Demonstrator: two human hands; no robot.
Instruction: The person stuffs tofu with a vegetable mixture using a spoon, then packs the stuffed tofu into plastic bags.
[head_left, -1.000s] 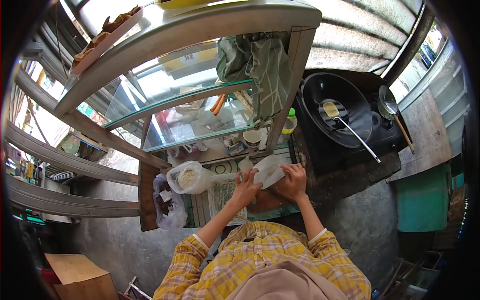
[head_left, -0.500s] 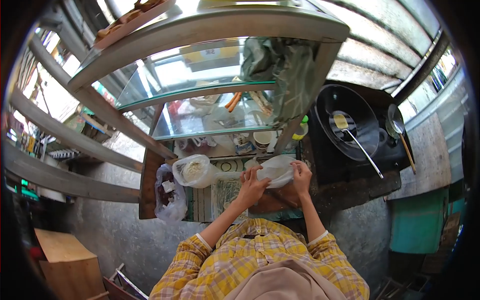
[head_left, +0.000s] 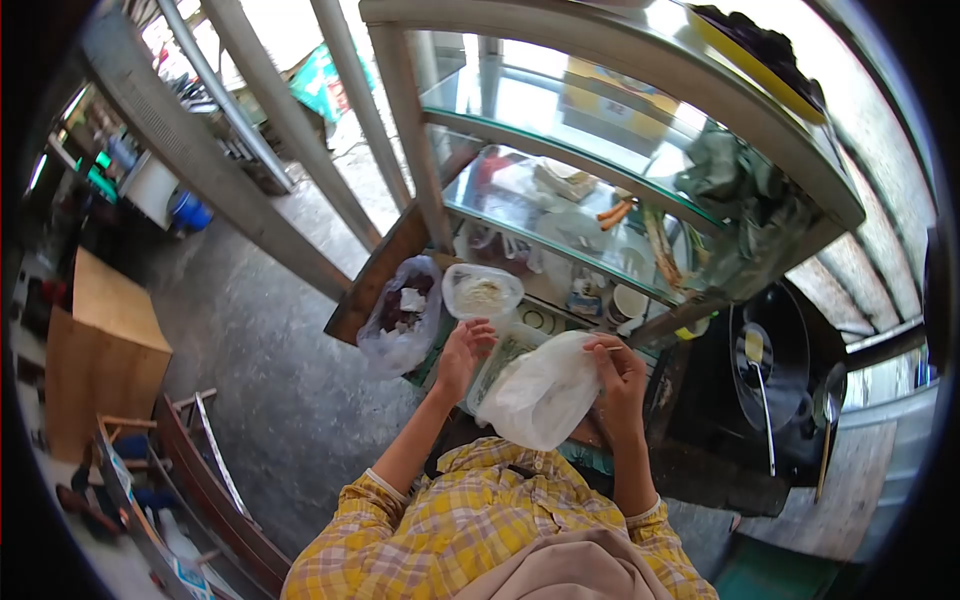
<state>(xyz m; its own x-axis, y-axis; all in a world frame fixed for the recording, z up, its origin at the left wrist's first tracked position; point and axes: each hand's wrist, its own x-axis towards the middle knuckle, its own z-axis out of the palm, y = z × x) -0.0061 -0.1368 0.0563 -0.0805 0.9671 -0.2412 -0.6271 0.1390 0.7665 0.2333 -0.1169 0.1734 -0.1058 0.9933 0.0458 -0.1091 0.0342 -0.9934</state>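
Note:
A white plastic bag [head_left: 540,392] hangs in front of the body, its upper right edge pinched in my right hand [head_left: 622,378]. My left hand [head_left: 466,352] is raised with its fingers apart, left of the bag and just below a bag of pale flour-like powder [head_left: 483,292]. Farther left lies a bag with dark red contents [head_left: 400,310] and a white piece on top. A clear rectangular container [head_left: 512,348] is partly hidden behind the white bag.
Above the counter stands a glass-shelved display case [head_left: 600,52]. At the right sits a black wok [head_left: 768,350] with a long-handled utensil in it; a ladle [head_left: 828,400] lies beside it. A cardboard box [head_left: 105,365] and wooden frames are at the lower left.
The view has turned left. The white bag has been lifted off the work surface and hangs from my right hand. My left hand has let go of it and moved left, fingers spread.

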